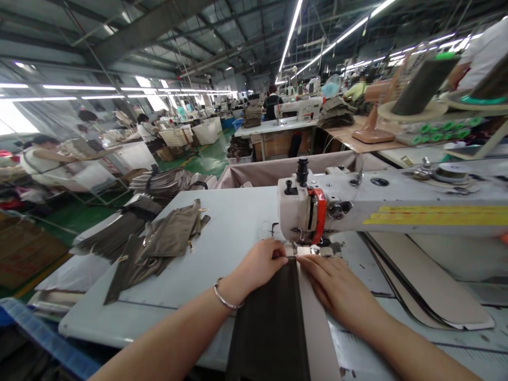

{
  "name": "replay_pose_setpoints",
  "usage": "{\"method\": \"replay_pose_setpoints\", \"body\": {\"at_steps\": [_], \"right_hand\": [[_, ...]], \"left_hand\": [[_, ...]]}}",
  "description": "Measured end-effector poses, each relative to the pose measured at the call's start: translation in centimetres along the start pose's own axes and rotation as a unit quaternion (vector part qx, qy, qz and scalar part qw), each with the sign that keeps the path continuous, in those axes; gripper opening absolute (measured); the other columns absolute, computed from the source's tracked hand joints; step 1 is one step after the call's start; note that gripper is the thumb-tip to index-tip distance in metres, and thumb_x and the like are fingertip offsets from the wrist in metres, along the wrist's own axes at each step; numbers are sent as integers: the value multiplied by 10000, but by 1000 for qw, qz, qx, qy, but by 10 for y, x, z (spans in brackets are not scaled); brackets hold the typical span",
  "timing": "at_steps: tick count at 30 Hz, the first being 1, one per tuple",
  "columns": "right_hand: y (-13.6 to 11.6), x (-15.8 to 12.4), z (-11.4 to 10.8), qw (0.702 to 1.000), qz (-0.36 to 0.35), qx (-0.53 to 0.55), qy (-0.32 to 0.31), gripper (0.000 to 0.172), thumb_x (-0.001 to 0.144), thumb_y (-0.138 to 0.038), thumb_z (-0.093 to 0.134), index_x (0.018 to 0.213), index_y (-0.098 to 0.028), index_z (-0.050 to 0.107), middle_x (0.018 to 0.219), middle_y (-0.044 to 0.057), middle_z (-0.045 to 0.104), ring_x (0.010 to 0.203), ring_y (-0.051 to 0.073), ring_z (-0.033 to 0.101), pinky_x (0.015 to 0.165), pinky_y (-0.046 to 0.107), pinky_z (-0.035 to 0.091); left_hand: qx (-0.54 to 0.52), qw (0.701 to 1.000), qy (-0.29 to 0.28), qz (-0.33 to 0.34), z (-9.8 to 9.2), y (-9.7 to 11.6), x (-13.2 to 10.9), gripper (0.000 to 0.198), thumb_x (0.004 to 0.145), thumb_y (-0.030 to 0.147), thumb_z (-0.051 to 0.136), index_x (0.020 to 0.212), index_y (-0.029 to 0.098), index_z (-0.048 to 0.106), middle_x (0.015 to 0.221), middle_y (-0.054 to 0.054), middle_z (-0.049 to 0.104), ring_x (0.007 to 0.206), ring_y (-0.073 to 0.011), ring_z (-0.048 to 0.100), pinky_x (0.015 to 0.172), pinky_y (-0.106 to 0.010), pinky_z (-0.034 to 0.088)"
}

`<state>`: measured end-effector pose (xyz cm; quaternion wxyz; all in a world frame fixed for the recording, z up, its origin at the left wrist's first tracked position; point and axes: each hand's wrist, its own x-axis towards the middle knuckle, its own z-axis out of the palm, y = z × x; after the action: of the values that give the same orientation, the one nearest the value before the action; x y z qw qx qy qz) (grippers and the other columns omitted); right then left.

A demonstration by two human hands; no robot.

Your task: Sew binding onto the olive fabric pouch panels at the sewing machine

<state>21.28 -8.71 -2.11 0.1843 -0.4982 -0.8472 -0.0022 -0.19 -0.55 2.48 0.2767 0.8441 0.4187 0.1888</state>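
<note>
A white sewing machine (301, 206) stands over the pale worktable, its needle area just beyond my fingertips. A long dark brown fabric strip (272, 328) runs from the table's near edge up to the presser foot. Along its right side lies a light beige panel (315, 328). My left hand (265, 262), with a bangle at the wrist, has curled fingers and a thumb pinching the strip's far end. Flat on the beige panel beside the seam rests my right hand (331, 280), fingers stretched toward the needle. The stitching point is partly hidden by my fingers.
Brown sewn fabric pieces with metal clips (170, 238) lie on the table's left. Rounded panels (432, 286) sit under the machine arm at right. Tied fabric bundles (123, 227) and a blue crate (47, 338) stand left. Thread cones (424, 84) rise behind. People work farther off.
</note>
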Motion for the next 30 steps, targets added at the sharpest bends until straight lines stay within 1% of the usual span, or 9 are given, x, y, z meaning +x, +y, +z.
{"method": "replay_pose_setpoints", "body": {"at_steps": [4,9,14,16,20,27,30], "right_hand": [[0,-1,1,1000,-5,-19,3,493,926,-180,471,1415,-194,416,1306,108,544,1095,261,521,916,451,427],[-1,-1,1,999,-6,-40,3,513,938,-189,449,1446,-180,377,1356,112,504,1106,278,509,915,469,430],[-1,0,2,999,-5,-53,-1,587,915,-180,461,1483,-172,314,1386,124,479,1159,297,485,946,488,413],[-1,0,3,998,2,-56,-2,590,908,-173,461,1479,-163,318,1382,128,483,1165,302,482,952,494,409],[-1,-2,2,999,3,-48,-2,542,911,-178,461,1445,-163,373,1362,122,496,1151,289,487,963,483,400],[-1,-1,3,999,2,-46,1,553,912,-179,465,1454,-167,352,1366,116,492,1148,285,485,958,481,394],[-1,-2,2,999,-1,-34,5,527,915,-182,466,1435,-174,378,1373,113,484,1156,279,484,957,469,398]], "left_hand": [[13,1000,11,0,12,5,13,43,779,182,618,810,176,648,796,-22,651,740,-181,589,640,-263,414],[-1,1000,7,-4,13,4,16,64,765,156,574,774,172,635,755,-22,661,719,-176,598,613,-251,406],[2,1000,18,-12,16,4,16,75,773,163,556,762,174,630,762,-24,670,721,-173,605,617,-248,406],[10,999,28,-13,18,4,17,82,779,162,549,758,173,628,769,-28,672,715,-170,604,618,-249,405],[25,998,59,-10,22,3,18,77,785,159,549,763,169,622,791,-36,675,711,-166,603,616,-250,399],[43,997,71,-4,25,0,20,52,804,156,577,794,168,626,814,-36,667,740,-175,609,655,-268,434],[71,994,80,4,22,4,16,53,830,158,587,831,170,638,872,-47,663,826,-199,613,730,-301,473]]}}
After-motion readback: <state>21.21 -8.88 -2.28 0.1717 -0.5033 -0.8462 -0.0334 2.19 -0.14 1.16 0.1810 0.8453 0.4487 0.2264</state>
